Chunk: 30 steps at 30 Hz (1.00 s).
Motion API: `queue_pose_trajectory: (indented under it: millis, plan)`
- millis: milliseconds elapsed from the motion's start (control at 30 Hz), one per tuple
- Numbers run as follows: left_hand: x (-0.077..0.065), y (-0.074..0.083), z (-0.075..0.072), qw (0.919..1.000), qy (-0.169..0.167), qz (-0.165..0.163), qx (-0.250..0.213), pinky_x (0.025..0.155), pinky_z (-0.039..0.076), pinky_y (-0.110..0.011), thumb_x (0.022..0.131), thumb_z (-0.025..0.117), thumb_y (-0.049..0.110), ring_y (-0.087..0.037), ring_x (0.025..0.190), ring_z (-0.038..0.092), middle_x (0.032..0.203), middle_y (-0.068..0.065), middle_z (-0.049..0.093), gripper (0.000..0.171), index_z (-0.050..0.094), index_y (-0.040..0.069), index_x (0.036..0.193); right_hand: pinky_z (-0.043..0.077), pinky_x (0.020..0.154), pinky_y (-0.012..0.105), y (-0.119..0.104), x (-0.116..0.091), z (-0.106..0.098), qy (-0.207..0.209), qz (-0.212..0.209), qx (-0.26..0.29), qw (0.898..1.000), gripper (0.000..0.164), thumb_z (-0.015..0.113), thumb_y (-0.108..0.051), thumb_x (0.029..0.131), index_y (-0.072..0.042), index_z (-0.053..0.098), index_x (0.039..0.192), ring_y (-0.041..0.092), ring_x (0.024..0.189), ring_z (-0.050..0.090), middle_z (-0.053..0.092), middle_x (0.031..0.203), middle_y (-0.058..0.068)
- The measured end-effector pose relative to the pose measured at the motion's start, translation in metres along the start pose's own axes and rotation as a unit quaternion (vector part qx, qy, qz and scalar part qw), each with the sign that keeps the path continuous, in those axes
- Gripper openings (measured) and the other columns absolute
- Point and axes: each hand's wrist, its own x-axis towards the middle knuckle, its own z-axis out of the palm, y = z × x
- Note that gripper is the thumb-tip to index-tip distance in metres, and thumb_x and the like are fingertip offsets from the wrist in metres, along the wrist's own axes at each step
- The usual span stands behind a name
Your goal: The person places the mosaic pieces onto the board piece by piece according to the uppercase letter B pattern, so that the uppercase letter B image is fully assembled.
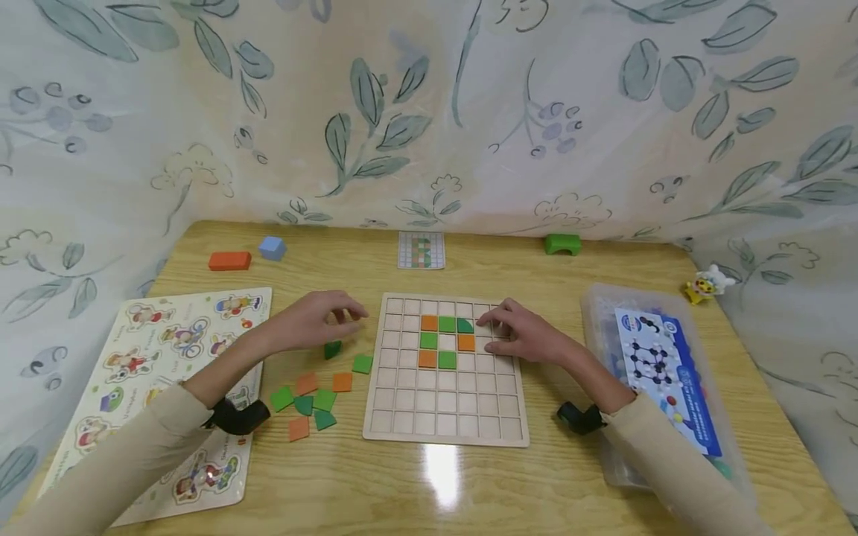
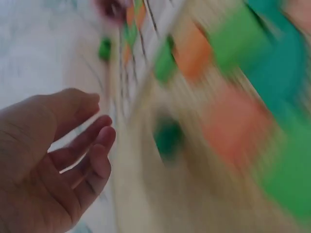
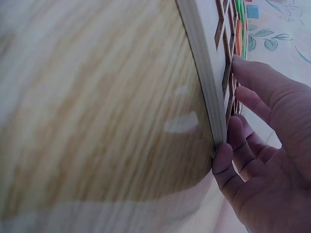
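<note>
A wooden grid board lies on the table, with several green and orange square tiles and one dark green rounded tile in its cells. To its left, my left hand hovers with loosely bent fingers and nothing between them. Below that hand lies a dark green tile, blurred in the left wrist view. My right hand rests at the board's right side, thumb and fingers spread over the cells and the edge. In the right wrist view its fingertips touch the board's rim, and it holds no tile.
Several loose tiles lie left of the board. A picture puzzle board is at the left, a clear plastic box at the right. Behind are a pattern card, red block, blue block, green block and small figurine.
</note>
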Motion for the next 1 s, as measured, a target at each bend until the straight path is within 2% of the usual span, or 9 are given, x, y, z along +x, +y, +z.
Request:
queue_pose_trajectory:
  millis: [100, 200, 300, 367, 467, 700, 867, 1000]
  plan:
    - [-0.021, -0.026, -0.004, 0.9999, 0.004, -0.007, -0.013, 0.076, 0.051, -0.025, 0.093, 0.065, 0.019, -0.011, 0.092, 0.063, 0.107, -0.003, 0.068, 0.026, 0.068, 0.009, 0.117, 0.042, 0.079, 0.032, 0.001, -0.001, 0.0, -0.003, -0.002, 0.003, 1.0, 0.04, 0.07, -0.026, 0.089, -0.014, 0.061, 0.126, 0.016, 0.089, 0.047, 0.048, 0.105, 0.007]
    - [-0.036, -0.042, -0.002, 0.9988, -0.011, -0.011, -0.046, 0.077, 0.051, -0.024, 0.093, 0.065, 0.024, -0.007, 0.093, 0.061, 0.11, -0.002, 0.068, 0.029, 0.067, 0.011, 0.119, 0.042, 0.079, 0.032, 0.001, -0.001, 0.0, -0.002, -0.007, 0.005, 1.0, 0.04, 0.07, -0.027, 0.09, -0.015, 0.061, 0.126, 0.016, 0.089, 0.047, 0.048, 0.106, 0.007]
    - [-0.043, -0.052, 0.001, 0.995, -0.03, -0.026, -0.091, 0.079, 0.05, -0.023, 0.095, 0.062, 0.028, -0.004, 0.094, 0.06, 0.113, -0.003, 0.066, 0.032, 0.064, 0.013, 0.124, 0.042, 0.078, 0.032, 0.002, -0.001, 0.001, 0.002, -0.01, 0.007, 1.0, 0.039, 0.07, -0.027, 0.09, -0.015, 0.061, 0.126, 0.016, 0.088, 0.047, 0.048, 0.105, 0.007]
    - [-0.043, -0.056, 0.002, 0.992, -0.031, -0.048, -0.113, 0.079, 0.049, -0.022, 0.097, 0.06, 0.029, -0.004, 0.093, 0.058, 0.116, -0.004, 0.066, 0.032, 0.063, 0.014, 0.126, 0.042, 0.078, 0.032, 0.002, -0.001, 0.001, 0.004, -0.01, 0.006, 1.0, 0.039, 0.07, -0.027, 0.089, -0.015, 0.061, 0.126, 0.016, 0.088, 0.046, 0.048, 0.104, 0.006]
    - [-0.041, -0.058, 0.001, 0.9887, -0.021, -0.075, -0.128, 0.078, 0.047, -0.021, 0.099, 0.057, 0.029, -0.004, 0.092, 0.056, 0.118, -0.005, 0.066, 0.031, 0.063, 0.015, 0.126, 0.042, 0.078, 0.032, 0.003, -0.001, 0.001, 0.004, -0.013, 0.006, 1.0, 0.039, 0.07, -0.027, 0.09, -0.015, 0.061, 0.126, 0.015, 0.087, 0.046, 0.048, 0.104, 0.006]
    - [-0.041, -0.054, 0.006, 0.9909, -0.013, -0.079, -0.108, 0.079, 0.047, -0.023, 0.098, 0.056, 0.034, -0.006, 0.091, 0.056, 0.112, 0.001, 0.065, 0.03, 0.064, 0.02, 0.124, 0.042, 0.077, 0.032, 0.003, -0.002, 0.0, 0.003, -0.008, 0.002, 1.0, 0.039, 0.07, -0.027, 0.09, -0.015, 0.061, 0.126, 0.015, 0.088, 0.047, 0.048, 0.104, 0.006]
    - [-0.043, -0.053, 0.006, 0.9836, -0.019, -0.122, -0.131, 0.08, 0.047, -0.024, 0.097, 0.056, 0.041, -0.012, 0.094, 0.057, 0.112, 0.002, 0.064, 0.034, 0.063, 0.024, 0.125, 0.042, 0.079, 0.033, 0.001, -0.002, 0.0, 0.001, -0.001, 0.002, 1.0, 0.039, 0.07, -0.027, 0.09, -0.015, 0.061, 0.126, 0.015, 0.089, 0.048, 0.049, 0.105, 0.006]
    - [-0.046, -0.055, 0.008, 0.9815, -0.019, -0.118, -0.15, 0.081, 0.047, -0.024, 0.097, 0.056, 0.041, -0.012, 0.096, 0.057, 0.115, 0.0, 0.063, 0.036, 0.061, 0.022, 0.128, 0.042, 0.078, 0.033, 0.0, -0.002, 0.0, 0.001, 0.0, 0.002, 1.0, 0.039, 0.07, -0.027, 0.089, -0.015, 0.061, 0.126, 0.015, 0.089, 0.048, 0.049, 0.105, 0.006]
